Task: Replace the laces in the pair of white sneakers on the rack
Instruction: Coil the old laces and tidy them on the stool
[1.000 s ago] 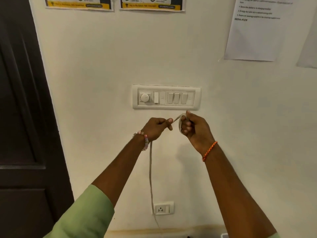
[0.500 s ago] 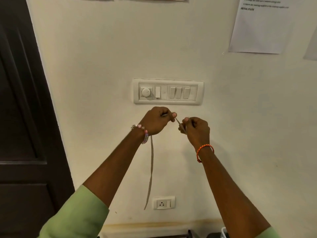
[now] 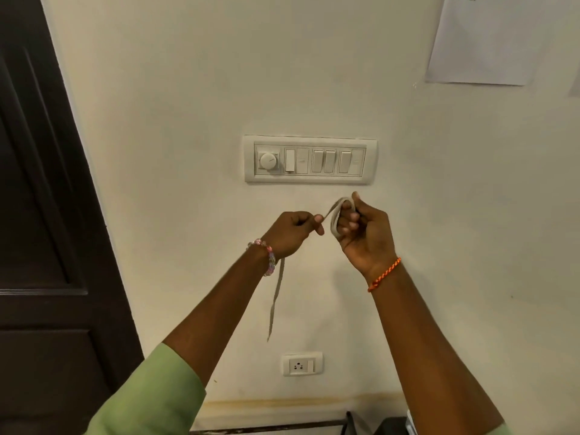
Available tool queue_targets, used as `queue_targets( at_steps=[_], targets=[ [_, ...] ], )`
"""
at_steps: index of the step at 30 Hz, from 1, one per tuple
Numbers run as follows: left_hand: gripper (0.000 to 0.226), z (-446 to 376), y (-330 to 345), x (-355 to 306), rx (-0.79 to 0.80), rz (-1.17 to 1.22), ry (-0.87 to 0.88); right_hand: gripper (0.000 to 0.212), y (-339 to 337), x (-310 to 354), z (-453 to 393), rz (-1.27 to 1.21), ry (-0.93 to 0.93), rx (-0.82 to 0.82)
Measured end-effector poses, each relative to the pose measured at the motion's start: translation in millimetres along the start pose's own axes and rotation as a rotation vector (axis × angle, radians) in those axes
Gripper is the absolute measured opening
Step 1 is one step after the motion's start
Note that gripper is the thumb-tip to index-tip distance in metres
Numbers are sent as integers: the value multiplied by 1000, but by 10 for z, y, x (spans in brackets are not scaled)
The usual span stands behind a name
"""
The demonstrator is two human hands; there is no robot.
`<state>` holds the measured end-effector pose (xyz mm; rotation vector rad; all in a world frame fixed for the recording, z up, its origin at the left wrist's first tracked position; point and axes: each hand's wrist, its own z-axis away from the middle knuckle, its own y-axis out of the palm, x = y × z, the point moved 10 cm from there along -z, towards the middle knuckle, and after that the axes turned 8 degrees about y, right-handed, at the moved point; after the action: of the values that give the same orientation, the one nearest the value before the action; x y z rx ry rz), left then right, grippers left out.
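A grey shoelace was wound in a small coil round the curled fingers of the right hand, seemingly so that the loose length could be gathered into a neat bundle. The strand was pinched between thumb and fingers of the left hand, apparently to keep it taut and feed it across; its free tail hung below the left wrist. One lace was counted, two hands, one beaded bracelet and one orange thread band. Behind were one switch panel, one wall socket and one paper sheet. No sneakers were visible; only a dark rack edge showed below.
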<state>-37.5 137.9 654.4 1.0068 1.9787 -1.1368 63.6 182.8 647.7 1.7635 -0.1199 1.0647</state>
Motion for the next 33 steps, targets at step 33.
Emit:
queue_targets(
  at_steps=[33],
  targets=[
    [30,175,296,447,244,-151,-64,20,-481,-170,-164,-1,-161,-278]
  ],
)
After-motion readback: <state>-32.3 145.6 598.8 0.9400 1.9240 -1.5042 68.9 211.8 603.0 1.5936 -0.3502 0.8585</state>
